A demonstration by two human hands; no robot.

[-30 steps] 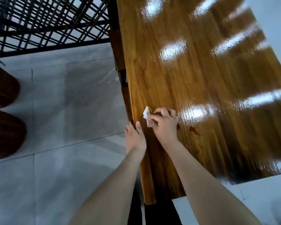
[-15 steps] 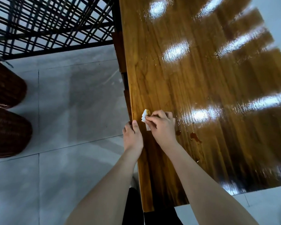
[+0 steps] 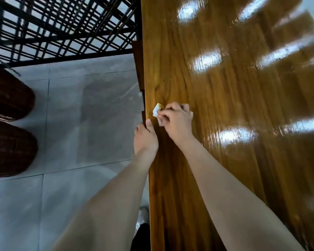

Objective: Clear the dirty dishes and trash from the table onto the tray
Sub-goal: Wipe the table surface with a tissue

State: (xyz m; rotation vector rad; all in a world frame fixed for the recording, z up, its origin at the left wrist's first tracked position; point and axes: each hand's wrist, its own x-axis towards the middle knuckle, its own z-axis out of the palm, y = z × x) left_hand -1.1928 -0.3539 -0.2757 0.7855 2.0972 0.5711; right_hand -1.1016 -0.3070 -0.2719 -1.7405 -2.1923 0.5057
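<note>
A glossy brown wooden table (image 3: 234, 98) fills the right side of the head view. My right hand (image 3: 177, 120) grips a crumpled white tissue (image 3: 156, 111), stained yellow-brown at its tip, and holds it down on the table close to the left edge. My left hand (image 3: 145, 137) sits at that table edge just below the tissue, thumb on top of the wood and fingers hidden under the edge. No tray and no dishes are in view.
Grey tiled floor (image 3: 76, 124) lies left of the table. Two dark woven wicker seats (image 3: 9, 122) stand at the far left. A black metal grid frame (image 3: 62, 26) crosses the top left. My shoe (image 3: 142, 216) shows by the table edge.
The right hand with the tissue has slid a little up along the table's left edge. The brown spots beside it are gone from sight. The left hand stays at the edge.
</note>
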